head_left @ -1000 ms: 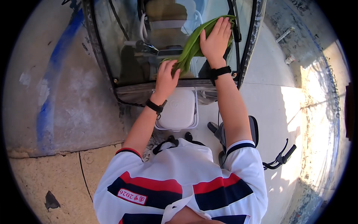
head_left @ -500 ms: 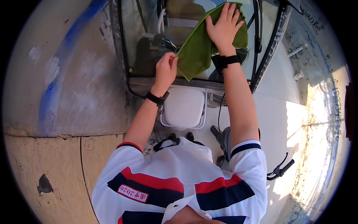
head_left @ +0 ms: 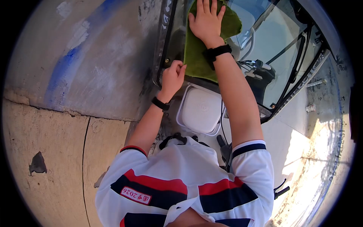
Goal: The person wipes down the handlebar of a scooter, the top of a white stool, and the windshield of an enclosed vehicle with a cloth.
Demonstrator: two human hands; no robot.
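Observation:
A green cloth [head_left: 200, 56] lies spread against a framed glass windshield [head_left: 281, 39]. My right hand [head_left: 207, 23] presses flat on the cloth's upper part, fingers stretched out and slightly apart. Lower down, my left hand [head_left: 173, 78] has its fingers closed at the cloth's left edge, close to the glass's lower left corner. Both wrists carry black bands. Part of the cloth's far end runs out of view at the top.
A white lidded bucket [head_left: 202, 109] stands below the windshield. A black wiper arm [head_left: 298, 56] crosses the glass on the right. Left is a grey wall with blue paint [head_left: 62, 70]. A handlebar grip [head_left: 281, 192] shows at lower right.
My right hand and the cloth have moved left across the glass, to its left side. My left hand keeps to the cloth's edge. The view has also turned, shifting the windshield rightward.

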